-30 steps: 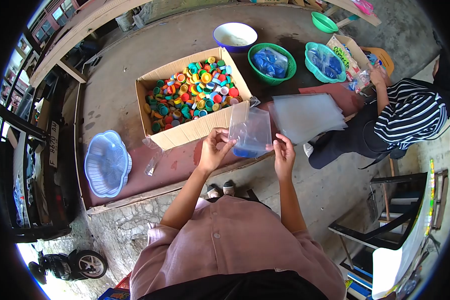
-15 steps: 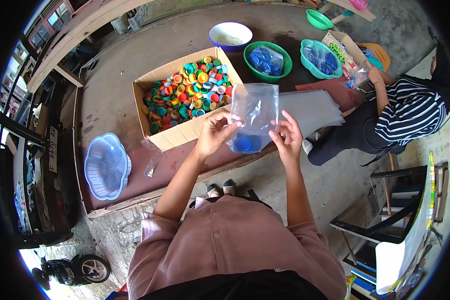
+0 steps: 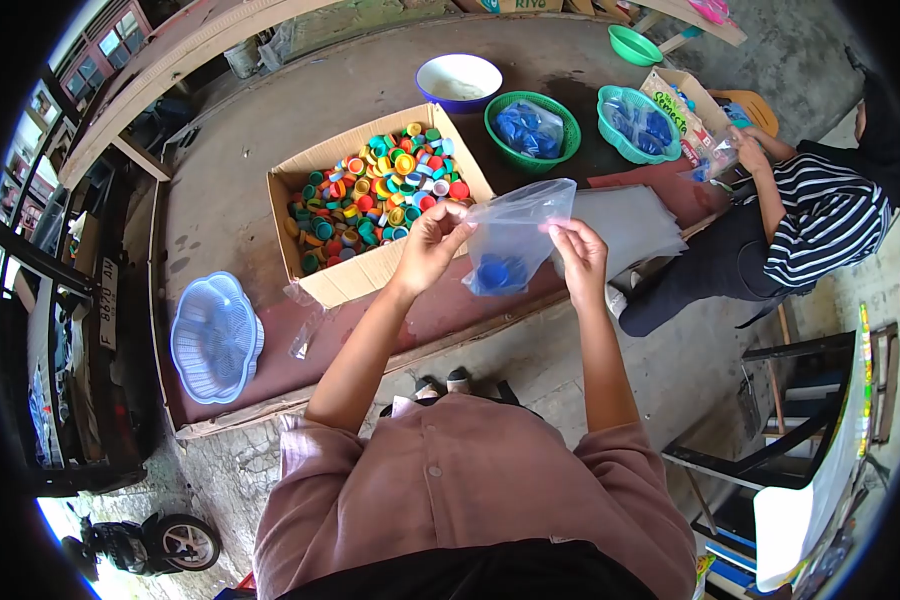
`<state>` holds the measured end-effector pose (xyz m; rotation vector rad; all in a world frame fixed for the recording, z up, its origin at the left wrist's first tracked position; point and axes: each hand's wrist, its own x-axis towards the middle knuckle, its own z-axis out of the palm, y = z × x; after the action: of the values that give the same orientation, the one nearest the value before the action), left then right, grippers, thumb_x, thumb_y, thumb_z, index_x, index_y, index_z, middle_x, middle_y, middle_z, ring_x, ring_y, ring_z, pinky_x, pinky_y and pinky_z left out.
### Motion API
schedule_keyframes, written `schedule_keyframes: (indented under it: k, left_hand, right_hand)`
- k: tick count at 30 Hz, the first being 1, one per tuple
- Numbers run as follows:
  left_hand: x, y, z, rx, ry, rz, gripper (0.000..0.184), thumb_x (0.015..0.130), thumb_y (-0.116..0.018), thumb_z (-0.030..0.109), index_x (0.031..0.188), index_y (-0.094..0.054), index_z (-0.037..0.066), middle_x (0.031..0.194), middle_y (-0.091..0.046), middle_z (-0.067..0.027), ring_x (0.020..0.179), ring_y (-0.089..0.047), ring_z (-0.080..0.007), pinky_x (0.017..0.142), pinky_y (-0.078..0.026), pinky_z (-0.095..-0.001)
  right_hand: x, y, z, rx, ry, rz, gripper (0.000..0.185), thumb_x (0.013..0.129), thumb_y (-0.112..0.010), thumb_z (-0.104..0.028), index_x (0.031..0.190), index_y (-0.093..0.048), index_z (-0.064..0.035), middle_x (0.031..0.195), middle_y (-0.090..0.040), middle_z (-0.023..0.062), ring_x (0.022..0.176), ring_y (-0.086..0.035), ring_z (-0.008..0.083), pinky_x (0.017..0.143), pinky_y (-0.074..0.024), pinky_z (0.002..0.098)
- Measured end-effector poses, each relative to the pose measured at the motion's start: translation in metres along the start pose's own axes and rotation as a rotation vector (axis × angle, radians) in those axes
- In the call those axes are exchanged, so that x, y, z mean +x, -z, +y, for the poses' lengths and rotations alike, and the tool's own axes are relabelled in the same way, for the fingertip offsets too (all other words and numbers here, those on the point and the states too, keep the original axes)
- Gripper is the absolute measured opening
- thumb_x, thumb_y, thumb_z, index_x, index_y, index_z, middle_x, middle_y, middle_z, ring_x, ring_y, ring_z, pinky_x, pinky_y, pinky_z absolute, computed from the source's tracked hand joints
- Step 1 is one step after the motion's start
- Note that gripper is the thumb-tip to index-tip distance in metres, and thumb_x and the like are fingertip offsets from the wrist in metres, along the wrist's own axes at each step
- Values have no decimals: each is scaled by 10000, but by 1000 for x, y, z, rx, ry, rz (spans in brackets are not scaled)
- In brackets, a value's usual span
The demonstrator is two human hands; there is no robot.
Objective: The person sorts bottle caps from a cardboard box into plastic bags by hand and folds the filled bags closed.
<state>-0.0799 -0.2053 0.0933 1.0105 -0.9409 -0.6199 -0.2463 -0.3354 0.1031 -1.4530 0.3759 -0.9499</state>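
Note:
A clear plastic bag [image 3: 515, 235] hangs between my two hands, with blue bottle caps [image 3: 500, 273] gathered at its bottom. My left hand [image 3: 432, 243] pinches the bag's upper left edge between thumb and fingers. On the other side, my right hand [image 3: 580, 250] pinches the upper right corner. The bag's top is stretched across between them. Just behind my left hand stands a cardboard box [image 3: 355, 278] full of bottle caps [image 3: 375, 195] in many colours. A stack of flat clear plastic bags [image 3: 625, 225] lies on the table behind my right hand.
A green basket [image 3: 570, 150] and a turquoise basket [image 3: 610, 125] hold bagged blue caps. A white-and-blue basin [image 3: 460, 75] stands behind them. A lavender basket [image 3: 215, 340] sits at the table's left. At right, a person in a striped top [image 3: 830, 215] handles a clear bag.
My right hand has closed on the bag's upper right corner, having been more spread before. The bag's top has folded lower and now stretches sideways between my hands.

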Motion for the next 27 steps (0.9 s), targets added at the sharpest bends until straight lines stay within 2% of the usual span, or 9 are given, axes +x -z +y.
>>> schedule_keyframes:
  k: [4,8,11,12,15,18,22,24,27]
  left_hand:
    - [-8,-6,5,48,-82,-23,92,820,-578,12,890,-534,52,835,-556,-10,797,-522,-78,749,-427,-242]
    - [-57,-12,-4,211,4,-82,78,812,-568,-4,871,-533,33,852,-562,-33,819,-534,-99,775,-434,-255]
    - [-96,-21,-17,147,185,-134,91,800,-593,8,876,-545,21,854,-576,-42,827,-540,-104,755,-452,-272]
    - [-105,-22,-21,133,219,-173,204,756,-545,-79,934,-533,20,889,-567,-57,879,-537,-142,802,-428,-283]
    - [-120,-26,-19,335,130,-240,202,758,-561,-59,947,-541,8,895,-585,-68,871,-542,-151,801,-431,-293]
    - [-124,-36,-11,298,176,-190,188,761,-587,-28,942,-562,10,898,-598,-73,879,-543,-151,776,-433,-300]
    - [-119,-40,-12,359,-7,-176,115,776,-598,2,887,-581,29,858,-598,-62,823,-544,-140,734,-423,-292]
    - [-117,-40,-13,348,-34,-176,89,784,-596,6,867,-581,34,842,-594,-54,801,-543,-134,724,-421,-291]
    - [-120,-46,-14,268,155,-53,52,805,-602,45,840,-574,20,802,-590,-51,778,-554,-119,721,-424,-268]
  right_hand:
    - [-12,6,-16,-117,62,-39,115,839,-541,-29,915,-600,35,905,-614,80,864,-560,124,771,-429,241]
    - [-72,20,-2,-293,113,-14,95,785,-566,-14,849,-607,41,833,-610,83,793,-552,138,730,-421,258]
    - [-121,36,18,-397,-6,24,69,754,-586,-19,801,-607,27,766,-593,79,743,-556,158,696,-416,266]
    - [-131,38,19,-399,-15,25,69,754,-586,-19,801,-607,27,766,-593,79,743,-556,158,696,-416,266]
    - [-146,42,17,-367,-50,71,56,747,-589,-21,783,-606,19,762,-592,72,742,-557,160,696,-418,270]
    - [-147,34,5,-431,-26,84,88,739,-597,-21,817,-592,19,835,-596,91,790,-564,168,736,-427,273]
    - [-142,25,1,-432,104,161,131,753,-596,-10,880,-571,8,867,-593,105,828,-570,183,763,-432,278]
    - [-143,27,3,-358,24,118,167,817,-556,-31,977,-535,14,914,-580,115,881,-549,189,812,-414,303]
    - [-142,15,-8,-158,-162,253,166,836,-538,-29,996,-516,9,872,-571,99,832,-563,164,760,-430,274]
